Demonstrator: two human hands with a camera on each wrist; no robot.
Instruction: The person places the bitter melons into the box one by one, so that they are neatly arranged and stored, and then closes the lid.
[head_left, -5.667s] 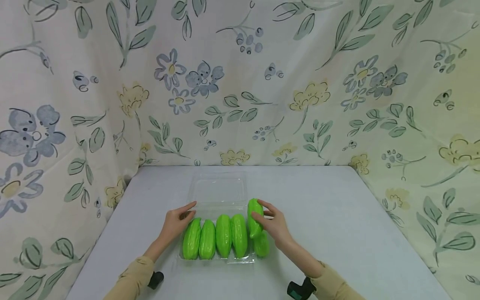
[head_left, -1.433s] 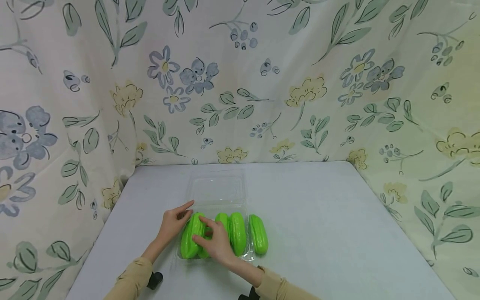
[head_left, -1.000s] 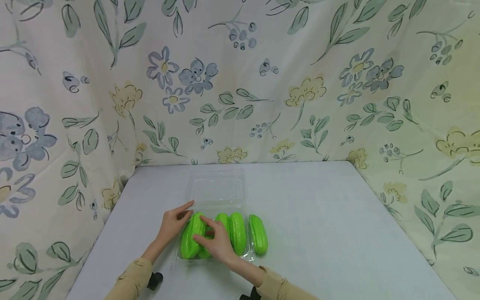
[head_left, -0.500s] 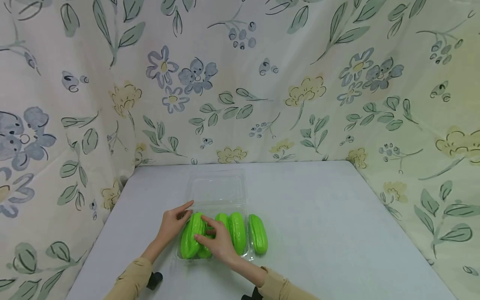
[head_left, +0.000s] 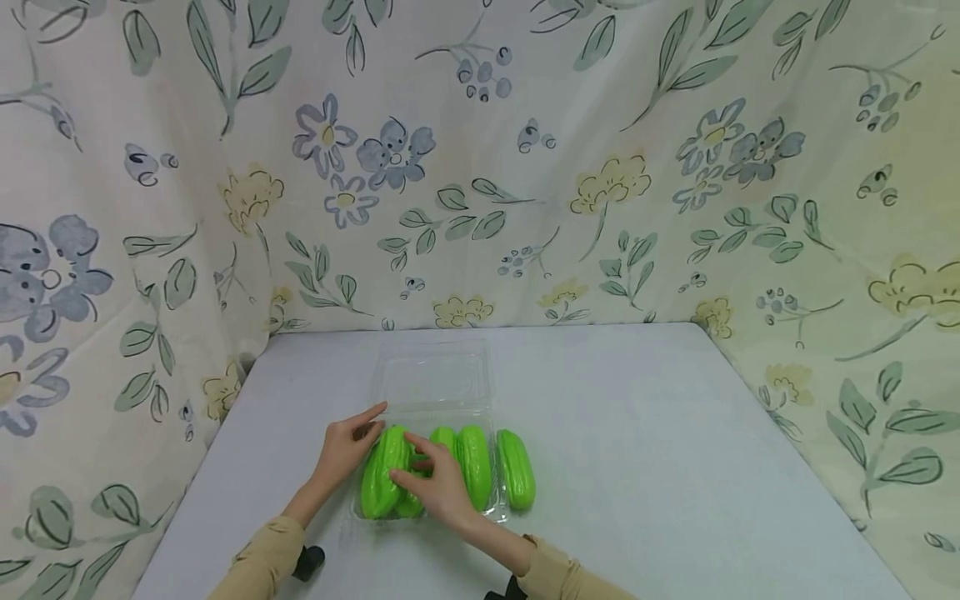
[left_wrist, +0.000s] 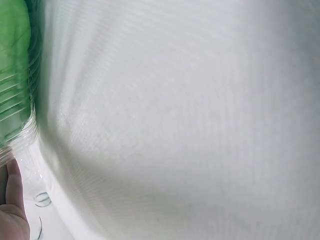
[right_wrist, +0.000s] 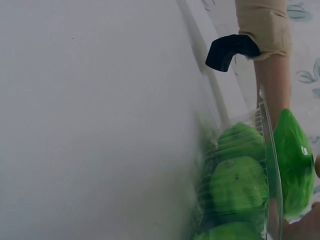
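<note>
A clear hinged plastic box [head_left: 431, 414] lies with its lid folded back, holding several bright green bitter melons [head_left: 474, 467]. At its left end, my right hand [head_left: 438, 483] grips a bitter melon [head_left: 392, 467] with thumb and index finger. That melon lies above the others, overlapping the leftmost ones; the right wrist view shows this held melon [right_wrist: 292, 165] above the box rim [right_wrist: 272, 175]. With an extended index finger, my left hand [head_left: 347, 450] touches the back left corner of the box. Only part of the left hand [left_wrist: 12, 210] appears in its wrist view, under the box corner.
Another bitter melon [head_left: 516, 471] lies on the white table [head_left: 637, 467], just right of the box. Behind the table hangs a floral curtain [head_left: 525, 233]. The transparent lid [head_left: 433, 375] rests flat behind the box.
Since the oldest frame, my right hand has carried a melon from the box's right side to its left end. Over the last second both hands have stayed nearly still.
</note>
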